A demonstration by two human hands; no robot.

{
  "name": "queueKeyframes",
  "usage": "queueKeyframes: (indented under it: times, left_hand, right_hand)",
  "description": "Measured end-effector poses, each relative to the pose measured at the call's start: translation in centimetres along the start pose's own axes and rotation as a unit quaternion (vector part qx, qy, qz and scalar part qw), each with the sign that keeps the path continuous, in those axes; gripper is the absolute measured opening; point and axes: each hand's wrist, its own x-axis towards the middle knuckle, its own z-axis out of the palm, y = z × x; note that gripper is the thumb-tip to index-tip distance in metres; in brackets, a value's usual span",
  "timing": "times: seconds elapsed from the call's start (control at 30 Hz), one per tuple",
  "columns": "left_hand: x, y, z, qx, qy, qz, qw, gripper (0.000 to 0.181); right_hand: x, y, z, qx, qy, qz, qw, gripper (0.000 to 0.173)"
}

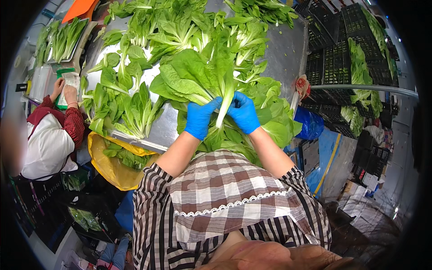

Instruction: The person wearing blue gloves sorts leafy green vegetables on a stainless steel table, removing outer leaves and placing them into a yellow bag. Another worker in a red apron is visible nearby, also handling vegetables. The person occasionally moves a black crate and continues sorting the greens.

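Both of my hands wear blue gloves and meet over the near edge of a metal table. My left hand (202, 118) grips a bunch of broad leafy greens (192, 72) by the pale stems, its thumb lying across them. Between the two hands a single thick whitish stalk (225, 104) slants downward, its green leaf pointing away from me. The fingers of my right hand (243, 113) are bent in against that stalk; their tips are partly hidden behind it. Under and around both hands lie more loose leafy greens (275, 126).
Piles of greens (179, 32) cover much of the metal table (283, 47). A yellow bag (113, 168) with leaves hangs at the near left edge. Farther left, a co-worker (50, 141) handles a green-and-white packet (70, 84). Black crates (335, 64) are stacked at right, beyond a metal rail (368, 87).
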Motion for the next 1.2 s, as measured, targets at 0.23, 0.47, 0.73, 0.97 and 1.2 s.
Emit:
queueKeyframes:
  times: [0.23,0.47,0.73,0.97,1.2]
  left_hand:
    - [0.3,-0.8,-0.3,-0.019,0.011,-0.001,1.000,0.031]
    - [1.0,-1.2,-1.0,-0.053,-0.005,0.008,0.999,0.033]
    - [-0.2,0.2,-0.1,-0.037,-0.053,0.002,0.998,0.035]
    - [0.9,2.6,-0.5,-0.071,0.035,0.019,0.997,0.033]
    - [1.1,1.8,-3.1,-0.061,0.014,-0.016,0.998,0.033]
  right_hand:
    - [-1.0,1.2,1.3,0.094,0.056,-0.027,0.994,0.016]
    - [-1.3,1.3,2.0,0.228,0.108,0.050,0.966,0.017]
    - [-2.0,2.4,2.3,0.133,0.131,0.016,0.982,0.016]
    - [-2.2,0.8,0.5,0.375,0.129,0.090,0.913,0.037]
    - [5.1,-3.7,-1.2,-0.068,0.054,-0.061,0.994,0.031]
